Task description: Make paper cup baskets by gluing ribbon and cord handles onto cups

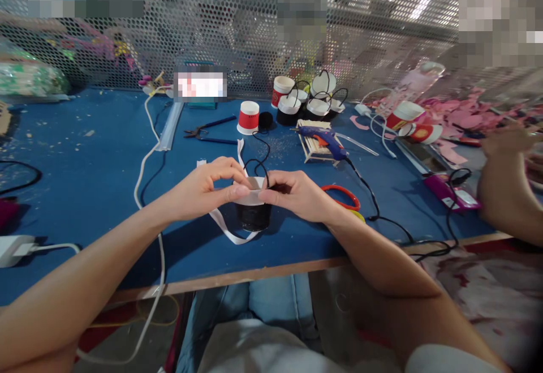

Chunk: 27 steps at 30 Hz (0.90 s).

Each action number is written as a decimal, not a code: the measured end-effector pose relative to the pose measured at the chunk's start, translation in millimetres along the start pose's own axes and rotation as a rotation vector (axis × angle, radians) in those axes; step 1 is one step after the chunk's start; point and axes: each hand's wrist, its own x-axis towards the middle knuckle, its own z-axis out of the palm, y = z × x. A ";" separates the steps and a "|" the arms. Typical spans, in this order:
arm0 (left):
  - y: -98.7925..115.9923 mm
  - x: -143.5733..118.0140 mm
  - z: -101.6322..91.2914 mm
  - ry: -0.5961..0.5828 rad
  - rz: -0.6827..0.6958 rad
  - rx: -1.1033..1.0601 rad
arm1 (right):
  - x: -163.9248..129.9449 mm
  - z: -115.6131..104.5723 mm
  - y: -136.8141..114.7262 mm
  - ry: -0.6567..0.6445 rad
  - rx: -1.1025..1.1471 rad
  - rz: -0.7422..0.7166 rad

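Note:
A small paper cup [253,215], wrapped in black below and white around its upper band, stands near the table's front edge. My left hand [218,187] grips its white rim from the left, thumb outside and fingers over the opening. From the other side my right hand [296,193] pinches the rim where a black cord [268,152] meets it; the exact hold on the cord is hidden by the fingers. White ribbon [227,231] curls on the table beside and in front of the cup. Behind it are a red-and-white paper cup [248,118] and black cord spool [266,120].
Several black-and-white cups with cord handles [317,107] stand at the back. A blue glue gun [324,140] rests on a small wooden rack [314,152], its cable running right. Pliers [212,129], glue sticks [171,127] and red tape roll [343,196] lie around. Another person's arm [507,186] is at right.

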 end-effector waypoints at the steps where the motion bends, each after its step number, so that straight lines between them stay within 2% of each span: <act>1: -0.8 -0.3 -0.4 -0.006 0.005 0.008 | -0.2 -0.9 0.0 -0.002 0.004 0.003; 10: -4.2 1.1 0.9 -0.097 -0.019 -0.010 | 0.3 -1.4 1.6 -0.021 -0.009 -0.066; 16: -4.6 0.2 -2.3 -0.089 0.011 -0.002 | 1.1 -2.8 2.6 -0.037 0.009 -0.069; 18: -5.5 0.0 -1.4 -0.063 -0.001 0.028 | 0.8 -4.6 2.6 0.027 -0.033 -0.087; 19: -5.7 0.0 -0.6 -0.052 -0.007 0.046 | 0.4 -5.5 2.1 0.099 -0.075 -0.117; 21: -5.8 0.0 1.7 -0.044 -0.009 0.081 | -1.1 -6.3 0.2 0.268 -0.193 -0.231; 23: -5.1 0.0 5.1 -0.046 0.010 0.111 | -2.7 -4.8 -2.2 0.347 -0.314 -0.369; 25: -3.8 -0.2 8.6 -0.055 0.046 0.143 | -3.7 -1.1 -3.9 0.262 -0.403 -0.466; 27: -2.2 -0.6 11.3 -0.057 0.074 0.187 | -3.9 3.2 -4.2 0.140 -0.482 -0.491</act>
